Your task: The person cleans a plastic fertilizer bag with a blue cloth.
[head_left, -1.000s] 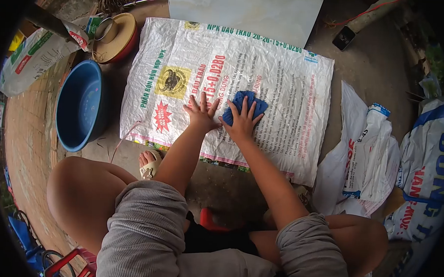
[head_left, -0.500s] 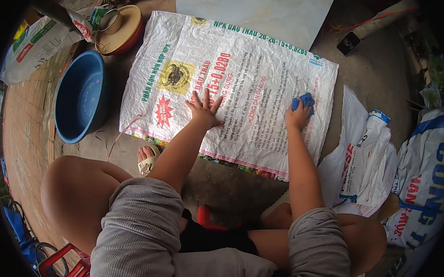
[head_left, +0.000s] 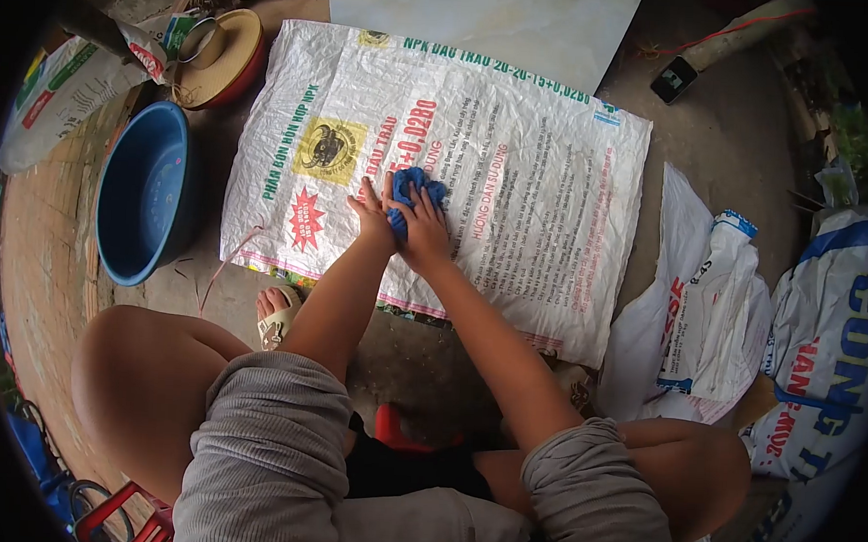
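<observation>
A white woven fertilizer sack [head_left: 543, 208] with red and green print lies spread flat on the floor before me. My left hand [head_left: 373, 220] rests on it with fingers spread, just left of a crumpled blue cloth [head_left: 413, 190]. Over that cloth is my right hand [head_left: 426, 234], pressing it against the sack beside my left hand. The two hands touch or nearly touch, and part of the cloth is hidden under the right fingers.
A blue basin [head_left: 144, 195] stands at the left, below a round tan lid [head_left: 225, 58] on a red container. Other printed sacks [head_left: 718, 312] lie at the right. A pale board [head_left: 483, 26] is behind the sack, with a phone-like black object [head_left: 674, 80] beside it.
My right hand has swept the blue cloth leftward across the sack, from its right side to beside my left hand. The left hand stays spread in about the same place.
</observation>
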Motion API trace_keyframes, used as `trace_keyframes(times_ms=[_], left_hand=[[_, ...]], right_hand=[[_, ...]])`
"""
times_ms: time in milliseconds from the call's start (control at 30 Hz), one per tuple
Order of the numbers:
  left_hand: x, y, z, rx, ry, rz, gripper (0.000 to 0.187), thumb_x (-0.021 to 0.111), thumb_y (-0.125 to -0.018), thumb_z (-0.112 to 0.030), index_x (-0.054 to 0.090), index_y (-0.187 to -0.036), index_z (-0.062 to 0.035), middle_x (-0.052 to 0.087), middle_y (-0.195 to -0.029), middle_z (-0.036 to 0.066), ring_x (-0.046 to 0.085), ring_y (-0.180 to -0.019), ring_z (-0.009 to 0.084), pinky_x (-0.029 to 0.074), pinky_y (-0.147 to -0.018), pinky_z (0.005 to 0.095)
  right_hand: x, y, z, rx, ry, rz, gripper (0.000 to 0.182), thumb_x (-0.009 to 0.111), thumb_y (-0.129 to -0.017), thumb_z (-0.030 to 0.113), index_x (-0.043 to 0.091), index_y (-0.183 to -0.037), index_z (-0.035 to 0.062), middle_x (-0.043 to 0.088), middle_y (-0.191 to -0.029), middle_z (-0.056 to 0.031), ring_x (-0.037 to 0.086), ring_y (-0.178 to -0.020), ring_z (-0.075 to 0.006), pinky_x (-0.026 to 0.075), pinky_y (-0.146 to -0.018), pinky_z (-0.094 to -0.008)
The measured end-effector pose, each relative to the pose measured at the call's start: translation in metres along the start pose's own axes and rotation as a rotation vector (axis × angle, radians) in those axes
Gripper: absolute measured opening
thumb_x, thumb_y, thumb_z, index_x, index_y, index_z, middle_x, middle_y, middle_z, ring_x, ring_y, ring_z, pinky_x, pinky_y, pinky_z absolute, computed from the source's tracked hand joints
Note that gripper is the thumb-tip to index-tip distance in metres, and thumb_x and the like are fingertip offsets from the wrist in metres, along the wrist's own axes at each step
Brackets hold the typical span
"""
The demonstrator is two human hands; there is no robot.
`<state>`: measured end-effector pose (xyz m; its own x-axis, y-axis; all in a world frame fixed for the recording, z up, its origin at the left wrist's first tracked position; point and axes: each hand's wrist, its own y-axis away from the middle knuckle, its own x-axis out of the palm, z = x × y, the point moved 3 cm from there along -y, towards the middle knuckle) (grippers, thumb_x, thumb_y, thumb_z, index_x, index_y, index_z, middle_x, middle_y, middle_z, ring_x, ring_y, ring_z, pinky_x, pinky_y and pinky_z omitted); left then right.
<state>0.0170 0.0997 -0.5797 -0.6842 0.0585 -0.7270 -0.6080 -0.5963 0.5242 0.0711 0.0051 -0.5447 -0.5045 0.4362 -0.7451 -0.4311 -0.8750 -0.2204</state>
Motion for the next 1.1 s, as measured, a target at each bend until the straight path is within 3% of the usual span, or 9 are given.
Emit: trace_keyframes(times_ms=[67, 167, 300, 467, 567, 733, 867, 1000, 1100], left_hand=[[0.003, 0.002, 0.001, 0.018, 0.097, -0.076, 0.106, 0.057, -0.075, -0.072, 0.006, -0.156, -0.0257, -0.014, -0.159, 0.019, -0.003, -0.140, 0.0601, 0.023, -0.097, 0.0772], [-0.016, 0.014, 0.006, 0.056, 0.222, -0.008, 0.109, 0.056, -0.074, -0.077, 0.008, -0.156, -0.0229, -0.013, -0.159, 0.021, -0.005, -0.139, 0.0606, 0.018, -0.097, 0.0790], [-0.032, 0.027, 0.007, 0.043, 0.294, -0.030, 0.099, 0.051, -0.074, -0.081, 0.003, -0.153, -0.0439, -0.013, -0.160, 0.017, -0.006, -0.141, 0.0562, 0.013, -0.099, 0.0794], [-0.046, 0.023, 0.007, 0.036, 0.256, 0.121, 0.102, 0.050, -0.076, -0.081, -0.003, -0.153, -0.0413, -0.013, -0.160, 0.018, -0.004, -0.141, 0.0569, 0.016, -0.103, 0.0745], [-0.047, 0.017, 0.001, 0.017, 0.216, 0.191, 0.107, 0.051, -0.073, -0.082, -0.006, -0.153, -0.0392, -0.011, -0.160, 0.020, 0.000, -0.141, 0.0579, 0.022, -0.103, 0.0714], [-0.044, 0.006, -0.007, 0.015, 0.115, 0.207, 0.116, 0.048, -0.067, -0.089, -0.007, -0.154, -0.0347, -0.009, -0.160, 0.021, 0.006, -0.139, 0.0603, 0.030, -0.098, 0.0725], [-0.042, 0.024, -0.012, -0.072, 0.473, -0.029, 0.115, 0.051, -0.069, -0.087, -0.001, -0.155, -0.0302, -0.007, -0.159, 0.022, -0.003, -0.141, 0.0562, 0.014, -0.105, 0.0732], [-0.034, 0.017, -0.015, -0.051, 0.280, 0.052, 0.101, 0.053, -0.080, -0.070, 0.008, -0.156, -0.0209, -0.010, -0.158, 0.026, -0.002, -0.141, 0.0565, 0.012, -0.105, 0.0735], [-0.022, 0.003, -0.022, -0.133, 0.104, 0.125, 0.098, 0.053, -0.081, -0.066, 0.012, -0.156, -0.0172, -0.015, -0.155, 0.031, -0.005, -0.138, 0.0613, 0.012, -0.105, 0.0741]], right_hand=[[0.003, -0.004, -0.001, 0.062, -0.055, -0.131, 0.051, 0.069, -0.080, 0.026, 0.053, -0.129, 0.0236, 0.044, -0.145, -0.0165, 0.035, -0.138, -0.0357, 0.031, -0.109, -0.0508], [-0.029, -0.007, -0.016, -0.150, 0.138, 0.194, 0.071, 0.075, -0.075, 0.020, 0.045, -0.139, 0.0272, 0.036, -0.152, -0.0117, 0.036, -0.139, -0.0329, 0.034, -0.110, -0.0478], [-0.073, -0.009, -0.077, -0.098, 0.288, 0.224, 0.086, 0.079, -0.067, 0.008, 0.042, -0.142, 0.0311, 0.035, -0.152, -0.0070, 0.032, -0.141, -0.0283, 0.031, -0.114, -0.0436], [-0.156, 0.048, -0.194, 0.413, 0.428, -0.336, 0.057, 0.061, -0.084, 0.011, 0.042, -0.138, 0.0086, 0.046, -0.141, -0.0199, 0.042, -0.129, -0.0408, 0.034, -0.110, -0.0462], [-0.201, 0.109, -0.222, 1.190, 0.160, -0.804, 0.054, 0.053, -0.093, 0.025, 0.042, -0.138, -0.0033, 0.049, -0.135, -0.0284, 0.049, -0.125, -0.0429, 0.041, -0.104, -0.0473], [-0.177, 0.111, -0.193, 0.664, -0.009, -1.084, 0.047, 0.052, -0.096, 0.026, 0.047, -0.135, 0.0005, 0.051, -0.134, -0.0260, 0.051, -0.122, -0.0411, 0.041, -0.102, -0.0469], [-0.134, 0.053, -0.077, 0.186, 0.091, -0.712, 0.051, 0.059, -0.090, 0.011, 0.045, -0.140, 0.0119, 0.044, -0.142, -0.0224, 0.042, -0.130, -0.0419, 0.033, -0.108, -0.0481], [-0.076, 0.033, -0.017, -0.135, 0.143, 0.143, 0.079, 0.071, -0.070, 0.000, 0.045, -0.140, 0.0261, 0.029, -0.155, -0.0107, 0.032, -0.140, -0.0336, 0.030, -0.113, -0.0470], [-0.057, 0.048, -0.025, 0.014, 0.002, 0.224, 0.083, 0.071, -0.069, -0.002, 0.044, -0.140, 0.0302, 0.029, -0.155, -0.0059, 0.030, -0.143, -0.0270, 0.029, -0.115, -0.0455]])
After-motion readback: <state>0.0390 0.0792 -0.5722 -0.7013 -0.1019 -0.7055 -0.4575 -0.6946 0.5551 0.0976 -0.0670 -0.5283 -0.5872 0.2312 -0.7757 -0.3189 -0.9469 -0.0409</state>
